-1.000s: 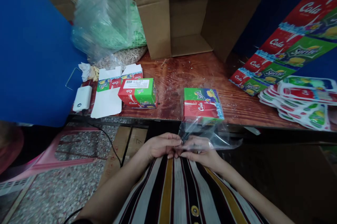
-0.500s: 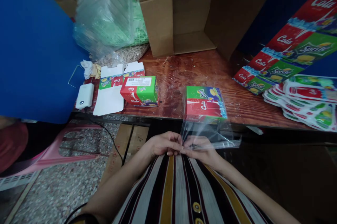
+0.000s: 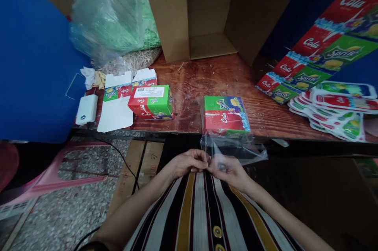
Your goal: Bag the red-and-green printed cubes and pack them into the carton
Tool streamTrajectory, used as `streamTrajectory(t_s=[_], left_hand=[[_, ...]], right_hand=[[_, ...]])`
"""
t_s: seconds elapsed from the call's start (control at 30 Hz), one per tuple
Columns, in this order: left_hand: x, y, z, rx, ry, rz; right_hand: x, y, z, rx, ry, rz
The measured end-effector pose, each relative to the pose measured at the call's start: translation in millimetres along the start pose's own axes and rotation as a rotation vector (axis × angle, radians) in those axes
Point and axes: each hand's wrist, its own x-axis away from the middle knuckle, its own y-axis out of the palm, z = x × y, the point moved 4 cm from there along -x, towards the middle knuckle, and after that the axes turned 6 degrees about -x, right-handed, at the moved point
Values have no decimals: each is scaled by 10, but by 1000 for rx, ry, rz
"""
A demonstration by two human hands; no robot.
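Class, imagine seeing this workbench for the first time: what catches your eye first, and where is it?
Probably the red-and-green box in clear plastic at the wooden table's front edge, with the left hand and right hand close together below it. Next might come the stack of similar boxes at right and the blue panel at upper left.

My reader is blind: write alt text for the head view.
A person's left hand and right hand meet at a clear bag around a cola box on a wooden table; a second box sits left, stacked boxes right.
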Motion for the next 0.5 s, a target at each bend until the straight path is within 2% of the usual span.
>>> streamTrajectory(t_s=[0.33,0.5], left_hand=[[-26,-20,-19,7,-35,-1],[-34,-45,-63,29,-36,12]], right_hand=[[9,-23,52,-8,65,32],[-3,27,49,-11,83,4]])
